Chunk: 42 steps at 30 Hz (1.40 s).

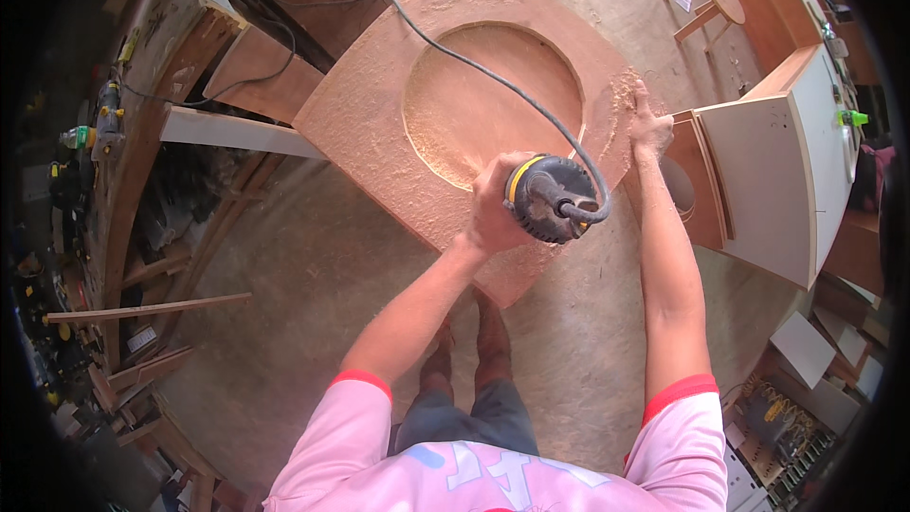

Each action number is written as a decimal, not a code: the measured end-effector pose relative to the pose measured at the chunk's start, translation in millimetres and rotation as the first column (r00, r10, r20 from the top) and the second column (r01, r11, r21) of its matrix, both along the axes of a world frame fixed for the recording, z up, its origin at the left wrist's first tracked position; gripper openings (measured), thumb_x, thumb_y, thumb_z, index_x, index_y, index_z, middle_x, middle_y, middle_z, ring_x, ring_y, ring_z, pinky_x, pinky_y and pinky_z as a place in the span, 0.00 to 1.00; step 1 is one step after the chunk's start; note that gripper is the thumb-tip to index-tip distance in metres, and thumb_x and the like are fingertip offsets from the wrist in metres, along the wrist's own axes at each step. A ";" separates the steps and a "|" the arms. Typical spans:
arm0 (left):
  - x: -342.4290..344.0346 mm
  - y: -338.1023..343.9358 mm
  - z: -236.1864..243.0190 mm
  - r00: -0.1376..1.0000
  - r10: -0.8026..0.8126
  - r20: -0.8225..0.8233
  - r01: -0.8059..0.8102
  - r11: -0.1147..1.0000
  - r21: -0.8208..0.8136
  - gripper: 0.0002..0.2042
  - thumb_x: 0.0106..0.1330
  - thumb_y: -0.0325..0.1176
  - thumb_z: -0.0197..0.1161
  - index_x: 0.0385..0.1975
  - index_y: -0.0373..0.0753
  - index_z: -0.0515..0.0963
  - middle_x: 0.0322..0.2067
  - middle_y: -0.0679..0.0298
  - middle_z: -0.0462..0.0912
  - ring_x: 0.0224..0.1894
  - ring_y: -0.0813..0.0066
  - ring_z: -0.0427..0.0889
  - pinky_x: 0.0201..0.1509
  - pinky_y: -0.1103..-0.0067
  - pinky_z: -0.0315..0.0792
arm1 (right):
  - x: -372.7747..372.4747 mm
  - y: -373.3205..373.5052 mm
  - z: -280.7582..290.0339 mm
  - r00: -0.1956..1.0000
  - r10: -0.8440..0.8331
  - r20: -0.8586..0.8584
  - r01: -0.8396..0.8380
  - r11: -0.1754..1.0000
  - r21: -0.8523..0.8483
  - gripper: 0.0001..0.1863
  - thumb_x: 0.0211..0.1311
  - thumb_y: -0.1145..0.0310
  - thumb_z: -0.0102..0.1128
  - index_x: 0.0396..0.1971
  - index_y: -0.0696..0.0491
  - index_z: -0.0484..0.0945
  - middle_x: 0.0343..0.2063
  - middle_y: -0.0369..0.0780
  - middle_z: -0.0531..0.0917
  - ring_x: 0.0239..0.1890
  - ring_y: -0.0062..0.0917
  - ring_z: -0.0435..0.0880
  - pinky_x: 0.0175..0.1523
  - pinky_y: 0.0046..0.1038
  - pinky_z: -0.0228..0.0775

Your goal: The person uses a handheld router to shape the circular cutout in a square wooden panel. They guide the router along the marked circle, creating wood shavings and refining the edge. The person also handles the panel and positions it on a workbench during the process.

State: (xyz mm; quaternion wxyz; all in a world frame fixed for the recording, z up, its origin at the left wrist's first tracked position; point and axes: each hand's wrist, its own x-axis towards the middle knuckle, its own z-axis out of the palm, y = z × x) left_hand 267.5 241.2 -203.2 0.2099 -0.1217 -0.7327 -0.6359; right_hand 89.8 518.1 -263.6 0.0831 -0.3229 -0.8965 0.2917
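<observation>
My left hand (493,194) is wrapped round a black trim router (552,199) with a yellow ring, seen from above. The router stands at the near right rim of a large round recess in a square wooden board (360,100). Its bit is hidden under its body. Pale wood shavings lie around the circle and over the board. My right hand (651,128) grips the board's right edge, thumb stretched along the top and the other fingers bent at the side, partly hidden.
A grey cord (474,62) runs from the router across the board toward the far left. A pale cabinet (758,161) stands close on the right, with a small wooden stool (722,2) beyond. Wooden shelving (142,171) with tools and offcuts lines the left. White panels (802,349) lie lower right.
</observation>
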 end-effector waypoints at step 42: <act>-55.4 -160.3 -14.2 0.997 0.063 0.046 -0.057 0.992 -0.113 0.23 0.63 0.29 0.76 0.55 0.37 0.73 0.52 0.61 0.81 0.53 0.72 0.80 0.58 0.73 0.76 | 6.6 -10.1 21.3 1.000 0.005 -0.006 -0.005 1.000 -0.023 0.62 0.45 0.21 0.69 0.47 0.76 0.75 0.45 0.67 0.83 0.53 0.56 0.85 0.60 0.45 0.76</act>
